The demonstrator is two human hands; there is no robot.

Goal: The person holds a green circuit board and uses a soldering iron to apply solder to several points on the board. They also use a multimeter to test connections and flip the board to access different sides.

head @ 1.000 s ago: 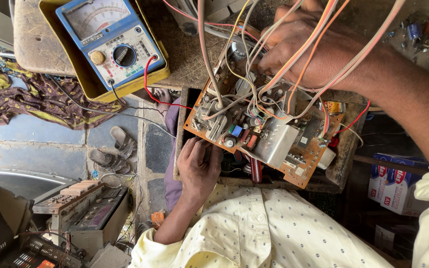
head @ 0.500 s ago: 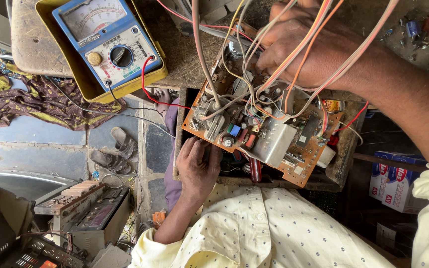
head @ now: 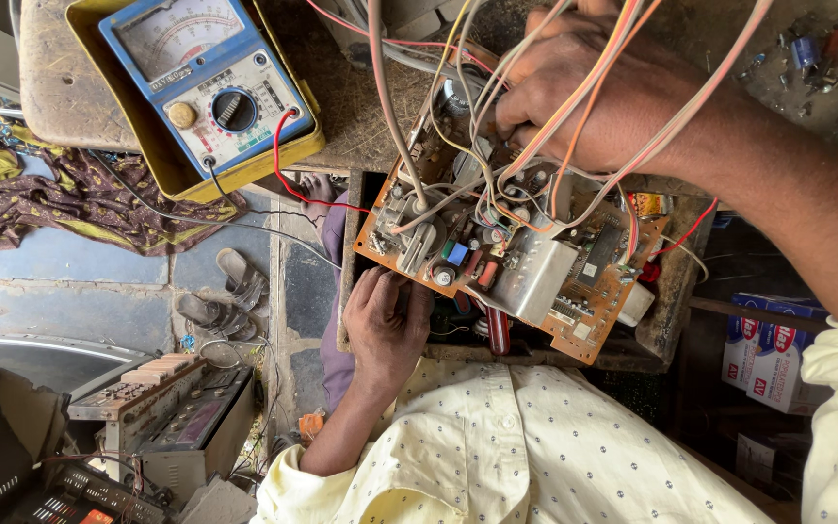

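Observation:
An orange-brown circuit board (head: 584, 306) with a metal box, capacitors and many wires is held tilted over the edge of a worn workbench (head: 341, 97). My left hand (head: 385, 325) grips the board's near lower edge from below. Reaching in from the right, my right hand (head: 594, 97) has its fingers curled on the board's far upper part. Orange, white and grey wires (head: 497, 146) drape across that hand. What lies under its fingertips is hidden by the wires.
A blue analogue multimeter (head: 210, 82) lies in a yellow tray at the bench's left, its red lead (head: 288, 180) running to the board. Below are a patterned cloth (head: 70, 199), sandals (head: 225, 291), opened electronic devices (head: 162, 417) and small boxes (head: 758, 354) at right.

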